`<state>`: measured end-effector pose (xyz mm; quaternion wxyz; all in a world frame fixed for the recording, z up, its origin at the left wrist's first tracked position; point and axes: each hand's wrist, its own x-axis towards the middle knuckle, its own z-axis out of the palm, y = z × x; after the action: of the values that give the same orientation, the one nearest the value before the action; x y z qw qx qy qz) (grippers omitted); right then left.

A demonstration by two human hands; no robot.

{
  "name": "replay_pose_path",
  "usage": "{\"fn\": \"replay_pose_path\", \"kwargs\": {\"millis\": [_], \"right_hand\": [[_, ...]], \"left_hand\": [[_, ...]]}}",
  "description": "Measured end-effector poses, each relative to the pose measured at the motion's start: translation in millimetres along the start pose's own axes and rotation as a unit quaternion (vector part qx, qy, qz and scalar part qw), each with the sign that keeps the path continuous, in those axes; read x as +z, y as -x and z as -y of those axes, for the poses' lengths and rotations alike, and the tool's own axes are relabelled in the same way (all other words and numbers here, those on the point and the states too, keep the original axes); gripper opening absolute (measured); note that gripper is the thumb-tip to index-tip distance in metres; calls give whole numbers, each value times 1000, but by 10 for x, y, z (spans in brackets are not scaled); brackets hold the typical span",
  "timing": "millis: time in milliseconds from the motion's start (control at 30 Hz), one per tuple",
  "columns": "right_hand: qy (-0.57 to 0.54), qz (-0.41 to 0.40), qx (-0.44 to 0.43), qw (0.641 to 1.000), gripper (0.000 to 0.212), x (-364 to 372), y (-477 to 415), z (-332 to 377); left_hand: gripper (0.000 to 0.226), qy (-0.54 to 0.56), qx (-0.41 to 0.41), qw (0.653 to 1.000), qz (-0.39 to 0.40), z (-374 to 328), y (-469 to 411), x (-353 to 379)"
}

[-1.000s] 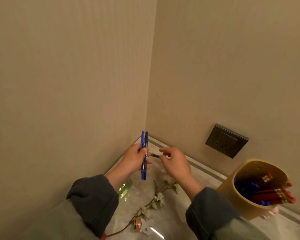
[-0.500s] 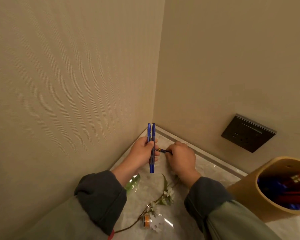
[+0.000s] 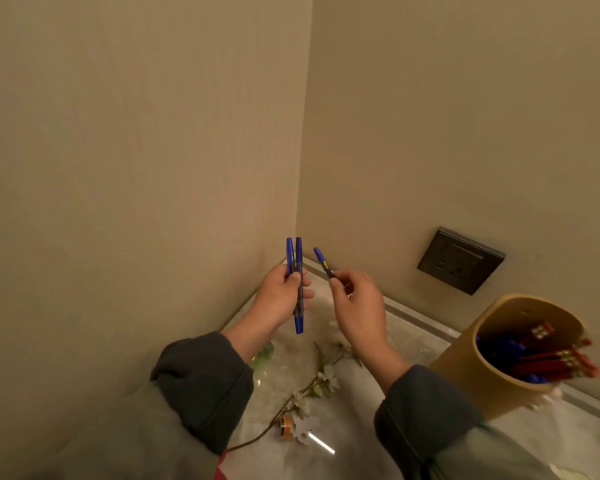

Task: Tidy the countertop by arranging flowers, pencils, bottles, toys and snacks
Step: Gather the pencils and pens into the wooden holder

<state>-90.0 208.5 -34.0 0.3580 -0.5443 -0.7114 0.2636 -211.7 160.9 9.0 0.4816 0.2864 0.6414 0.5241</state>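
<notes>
My left hand (image 3: 280,299) grips two blue pens (image 3: 298,258) upright, side by side, above the counter's corner. Just to their right, my right hand (image 3: 359,306) pinches a third blue pen (image 3: 323,262) by its lower end, its tip tilted up and to the left. The third pen stands apart from the other two. A tan cylindrical holder (image 3: 471,368) at the right holds several blue pens and red pencils (image 3: 551,362). Below my hands a flower stem with pale blossoms (image 3: 317,382) lies on the marble countertop (image 3: 347,441).
Two beige walls meet in a corner right behind my hands. A dark wall socket (image 3: 459,259) sits on the right wall above the counter. A clear bottle with an orange cap (image 3: 286,426) lies near the stem, and a glass vase (image 3: 262,356) shows under my left wrist.
My right hand has lifted the third pen away from the pair and tilted it upward; before, it held the pen level against them. The camera view shifted slightly.
</notes>
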Motion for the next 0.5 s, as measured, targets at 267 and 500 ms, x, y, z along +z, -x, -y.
{"fn": "replay_pose_path", "kwargs": {"millis": [267, 500], "right_hand": [[-140, 0, 32, 990, 12, -511, 437, 214], [-147, -22, 12, 989, 19, -1091, 723, 287]], "left_hand": [[20, -36, 63, 996, 50, -88, 416, 324], [22, -57, 124, 986, 96, -193, 809, 655]]}}
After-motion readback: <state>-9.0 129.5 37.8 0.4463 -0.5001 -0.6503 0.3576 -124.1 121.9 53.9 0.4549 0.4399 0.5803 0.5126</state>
